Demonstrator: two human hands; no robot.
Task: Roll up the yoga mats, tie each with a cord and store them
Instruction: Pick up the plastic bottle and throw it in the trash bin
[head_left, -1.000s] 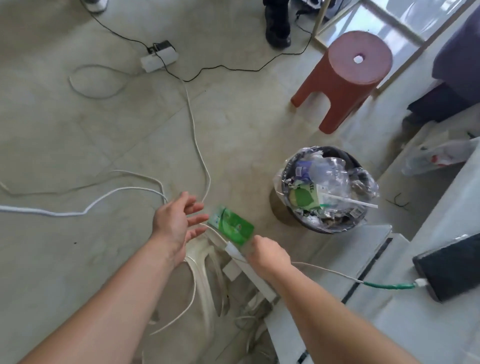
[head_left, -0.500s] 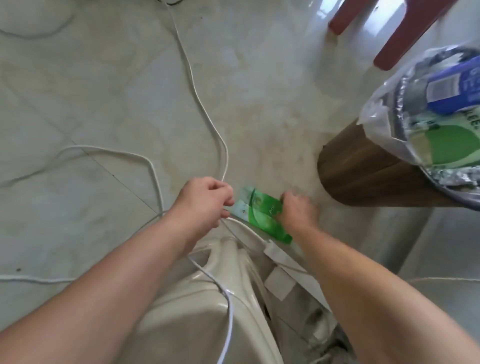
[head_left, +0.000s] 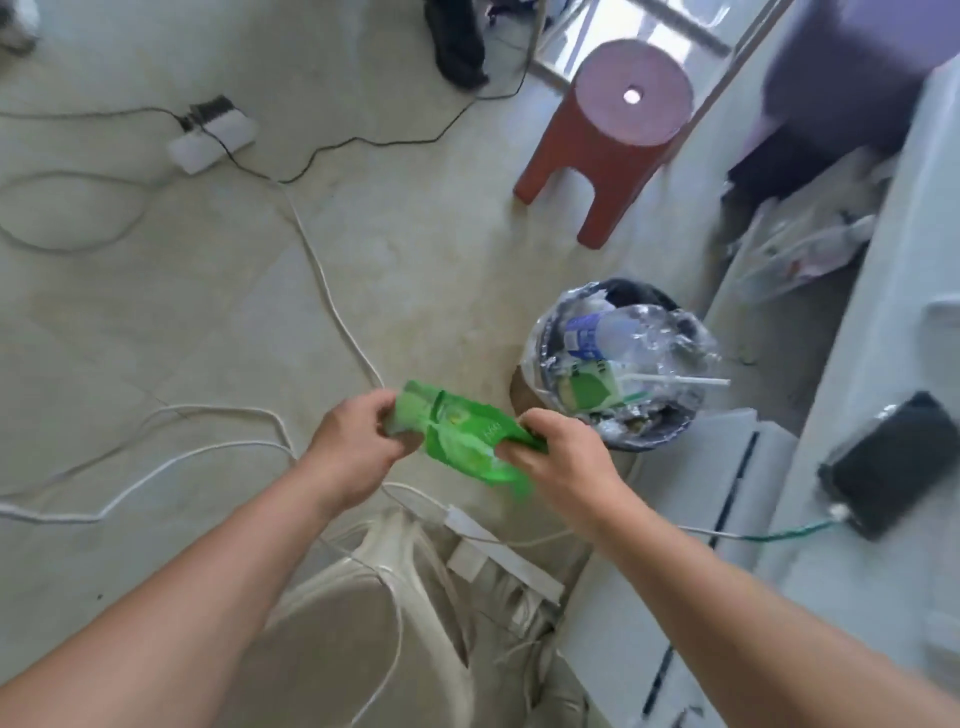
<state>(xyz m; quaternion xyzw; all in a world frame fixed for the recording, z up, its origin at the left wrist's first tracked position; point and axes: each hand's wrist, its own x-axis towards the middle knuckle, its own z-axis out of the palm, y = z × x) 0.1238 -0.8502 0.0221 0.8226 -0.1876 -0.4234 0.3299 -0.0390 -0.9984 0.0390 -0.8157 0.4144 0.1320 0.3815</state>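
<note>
Both hands were up in front of the body, over the floor (head_left: 156, 338). The left hand (head_left: 353, 441) pinched the left end of a crumpled green packet (head_left: 457, 431), with its fingers curled round the edge. The right hand (head_left: 561, 452) gripped the packet's right end, fingers folded over it. The packet hung in the air between the two hands, sagging toward the lower right. Its lower edge was blurred and its print was not legible. A waste bin (head_left: 649, 441) lined with clear plastic and full of bottles and wrappers stood just right of the packet, near the right hand. A red stool (head_left: 613, 135) stood beyond the bin, well apart from it. A white cable (head_left: 332, 296) ran across the floor from a power strip (head_left: 213, 137) at the upper left toward the hands, and further white loops lay to the left. A pale plastic seat (head_left: 363, 613) lay below the forearms. At the right, a dark flat device (head_left: 893, 462) sat on a white ledge with a green lead (head_left: 779, 535) plugged into it. A purple shape at the upper right was too blurred to identify.
</note>
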